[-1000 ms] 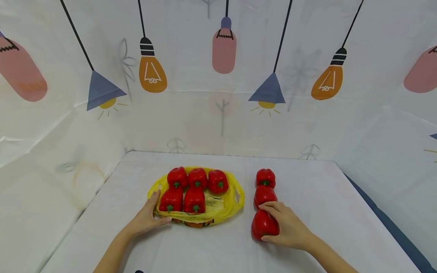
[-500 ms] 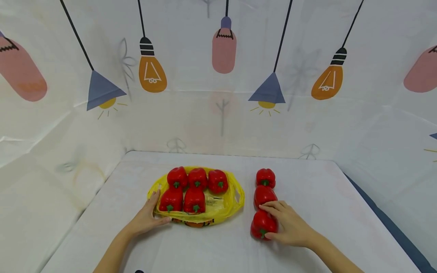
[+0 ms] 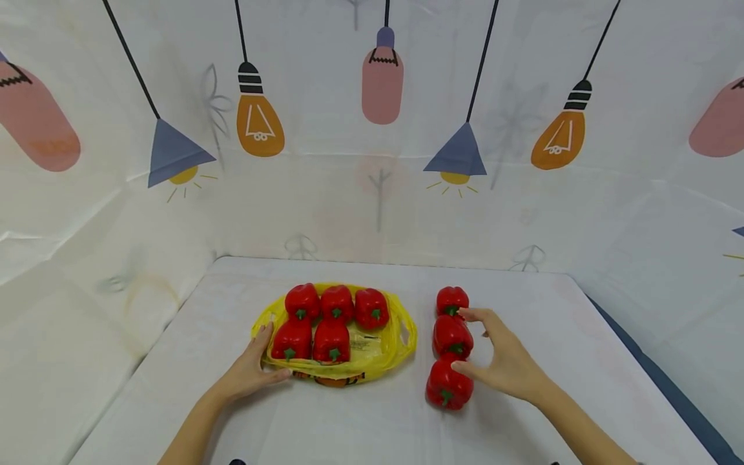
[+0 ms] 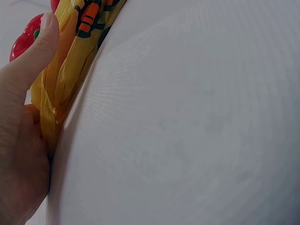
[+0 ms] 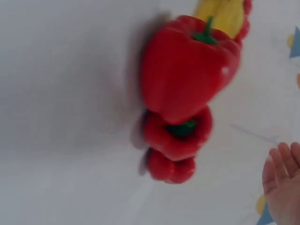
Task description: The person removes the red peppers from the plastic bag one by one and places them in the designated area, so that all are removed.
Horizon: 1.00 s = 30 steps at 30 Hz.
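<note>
Several red bell peppers (image 3: 332, 340) sit in two rows on an opened yellow plastic bag (image 3: 372, 355), left of centre in the head view. My left hand (image 3: 250, 371) rests against the bag's left end, fingers along its side and thumb along its front edge. In the left wrist view, the thumb (image 4: 40, 51) lies against the bag's folds (image 4: 70, 65). To the right, three more peppers stand in a column: front (image 3: 449, 385), middle (image 3: 452, 336) and back (image 3: 451, 298). My right hand (image 3: 506, 355) is spread beside the middle one, thumb overlapping the front one's top; nothing is held.
A white-covered table (image 3: 349, 433) bears everything. Behind it hangs a white sheet (image 3: 325, 206) printed with lamps and bulbs. Dark blue fabric (image 3: 657, 381) shows past the table's right edge.
My right hand has let go of the front pepper, which now stands with its stem toward me, and has moved back beside the middle pepper. The left hand and bag stay put.
</note>
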Tool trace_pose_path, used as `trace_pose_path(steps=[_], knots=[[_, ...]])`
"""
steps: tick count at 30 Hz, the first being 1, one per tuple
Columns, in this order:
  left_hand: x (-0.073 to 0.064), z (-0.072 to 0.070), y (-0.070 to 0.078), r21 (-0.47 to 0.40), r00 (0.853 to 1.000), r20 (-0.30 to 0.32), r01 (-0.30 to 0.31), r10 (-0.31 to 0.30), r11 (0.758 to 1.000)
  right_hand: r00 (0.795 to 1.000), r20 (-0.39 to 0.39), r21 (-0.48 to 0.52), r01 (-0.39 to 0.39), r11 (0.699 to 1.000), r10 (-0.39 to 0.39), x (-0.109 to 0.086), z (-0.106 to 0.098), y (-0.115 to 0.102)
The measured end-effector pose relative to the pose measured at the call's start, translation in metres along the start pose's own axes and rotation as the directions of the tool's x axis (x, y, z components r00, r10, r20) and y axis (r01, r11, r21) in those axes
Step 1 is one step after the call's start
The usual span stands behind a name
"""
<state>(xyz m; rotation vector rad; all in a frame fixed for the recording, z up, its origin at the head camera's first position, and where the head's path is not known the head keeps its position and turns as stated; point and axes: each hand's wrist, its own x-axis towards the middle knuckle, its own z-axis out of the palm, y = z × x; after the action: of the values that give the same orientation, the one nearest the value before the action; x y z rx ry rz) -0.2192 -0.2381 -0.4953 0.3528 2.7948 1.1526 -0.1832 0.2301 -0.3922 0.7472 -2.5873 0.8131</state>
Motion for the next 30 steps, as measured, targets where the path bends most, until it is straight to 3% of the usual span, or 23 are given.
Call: trace_pose_path(steps=[5, 14, 30], knots=[[-0.001, -0.001, 0.001, -0.001, 1.000, 0.004, 0.011, -0.011, 1.000, 0.996, -0.065, 0.086, 0.072, 0.994, -0.066, 0.011, -0.013, -0.011], [-0.001, -0.001, 0.002, 0.000, 1.000, 0.002, 0.010, -0.010, 1.000, 0.996, -0.061, 0.072, 0.072, 0.995, -0.068, 0.024, -0.017, -0.023], [0.001, 0.000, -0.001, 0.002, 1.000, 0.004, 0.010, -0.010, 1.000, 0.983, -0.034, 0.102, 0.181, 0.978, -0.178, 0.058, -0.018, -0.047]])
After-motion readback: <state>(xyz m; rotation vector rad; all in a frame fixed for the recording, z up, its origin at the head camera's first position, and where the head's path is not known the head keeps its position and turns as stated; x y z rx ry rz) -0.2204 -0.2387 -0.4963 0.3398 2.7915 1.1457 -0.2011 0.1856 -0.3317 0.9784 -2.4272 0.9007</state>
